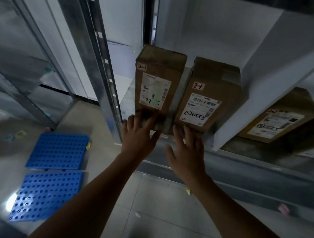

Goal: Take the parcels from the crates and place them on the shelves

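Risk: left parcel (157,82) and right parcel (207,98) stand upright, side by side, near the shelf (251,162) front lip; an uneven push could topple one. Left grip (140,136) and right grip (185,150) spread, fingers straight, fingertips at each parcel's lower face, seemingly touching; light is dim. Both forearms reach forward.

Your left parcel (159,78) and right parcel (209,96) are both plain brown, white labels (155,91) scrawled in black. Those floor panels (58,151) are bright blue, dotted all over with round holes.

Two parcels (157,82) (207,98) stand side by side on the shelf (242,160).
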A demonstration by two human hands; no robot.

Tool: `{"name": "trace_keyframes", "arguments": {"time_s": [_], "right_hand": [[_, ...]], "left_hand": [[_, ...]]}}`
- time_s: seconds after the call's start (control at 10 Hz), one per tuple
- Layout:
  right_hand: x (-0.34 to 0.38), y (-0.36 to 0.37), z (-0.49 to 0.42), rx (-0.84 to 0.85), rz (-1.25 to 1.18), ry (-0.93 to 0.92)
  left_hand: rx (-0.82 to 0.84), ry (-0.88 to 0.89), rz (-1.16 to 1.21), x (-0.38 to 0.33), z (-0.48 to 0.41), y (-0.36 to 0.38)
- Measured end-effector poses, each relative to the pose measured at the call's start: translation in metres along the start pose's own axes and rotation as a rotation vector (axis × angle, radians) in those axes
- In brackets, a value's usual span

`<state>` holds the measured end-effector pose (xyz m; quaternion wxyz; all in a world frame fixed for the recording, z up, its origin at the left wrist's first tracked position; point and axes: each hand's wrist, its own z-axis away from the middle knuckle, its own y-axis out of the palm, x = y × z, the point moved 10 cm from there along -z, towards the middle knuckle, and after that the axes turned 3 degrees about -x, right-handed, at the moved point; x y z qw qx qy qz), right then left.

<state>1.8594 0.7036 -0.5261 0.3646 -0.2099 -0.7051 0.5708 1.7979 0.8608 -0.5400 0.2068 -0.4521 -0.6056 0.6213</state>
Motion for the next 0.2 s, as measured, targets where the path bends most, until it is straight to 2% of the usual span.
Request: {"name": "trace_keyframes", "arguments": {"time_s": [0.2], "right_hand": [[-0.0089, -0.0031, 0.0038, 0.08, 0.004, 0.055]], "left_hand": [[0.034, 0.007, 0.014, 0.0021, 0.0006, 0.0063]]}}
